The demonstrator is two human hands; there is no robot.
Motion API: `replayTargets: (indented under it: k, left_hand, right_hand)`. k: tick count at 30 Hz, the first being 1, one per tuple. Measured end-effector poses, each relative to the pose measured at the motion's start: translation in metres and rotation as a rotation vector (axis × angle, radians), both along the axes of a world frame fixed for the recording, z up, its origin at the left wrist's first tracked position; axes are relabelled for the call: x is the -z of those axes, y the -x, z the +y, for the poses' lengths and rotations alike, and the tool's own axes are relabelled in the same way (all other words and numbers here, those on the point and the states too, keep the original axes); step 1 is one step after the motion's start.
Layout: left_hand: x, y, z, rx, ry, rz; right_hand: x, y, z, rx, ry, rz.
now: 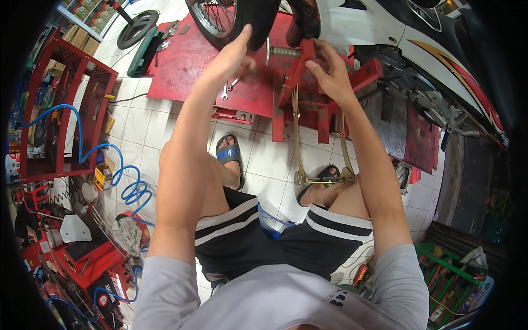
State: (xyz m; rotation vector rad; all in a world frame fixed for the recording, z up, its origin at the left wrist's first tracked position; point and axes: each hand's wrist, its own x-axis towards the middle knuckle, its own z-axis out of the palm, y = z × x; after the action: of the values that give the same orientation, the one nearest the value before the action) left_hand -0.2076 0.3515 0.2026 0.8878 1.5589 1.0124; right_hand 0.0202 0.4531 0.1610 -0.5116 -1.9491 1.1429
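Red metal made up the clamp (297, 74) in front of me, fixed at the near edge of a low red table (184, 80), right of that edge's middle. My right grip (334, 77) was closed around the clamp's upper end, the thumb on the side nearest me and the fingers reaching over behind it. A coiled spring (284, 52) stuck out from the clamp toward my left.

My left grip (235, 54) was raised beside that spring, thumb pointing up, in front of a spoked wheel (204, 27) with a black tyre at the table's far edge. Its fingers were blurred; I could not tell whether they held or touched anything.

A brass-coloured bracket (297, 132) hung from the clamp, below the near edge, down to a crossbar in front of my right foot. Wrenches (225, 92) lay on the table near that same edge, left of the clamp. At the table's left edge was a dark green case (144, 52), with small metal parts (170, 32) near it. A white motorcycle (379, 25) with red and yellow trim rose along the right side.

Beneath me were white floor tiles (132, 124) and my dark sandals (229, 155). On my left, a blue coiled hose (135, 190) ran from a red shelf unit (52, 171); a green rack (456, 269) stood at my right.
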Motion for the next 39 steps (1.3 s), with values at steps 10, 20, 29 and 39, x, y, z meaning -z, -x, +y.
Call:
replayTargets:
  k: [10, 20, 29, 39]
  left_hand:
    - [-0.008, 0.004, -0.002, 0.127, 0.107, -0.023]
    - [-0.009, -0.001, -0.001, -0.068, 0.027, -0.079]
    - [-0.008, -0.001, 0.000, -0.123, -0.036, -0.078]
    - [-0.013, -0.010, -0.004, -0.137, -0.106, -0.034]
  right_hand:
    - [-0.001, -0.002, -0.001, -0.001, 0.005, -0.004]
    - [0.000, 0.000, -0.001, 0.002, -0.012, -0.016]
    - [-0.002, 0.000, -0.003, 0.016, -0.014, -0.017]
    - [-0.002, -0.002, -0.003, 0.032, -0.039, -0.030]
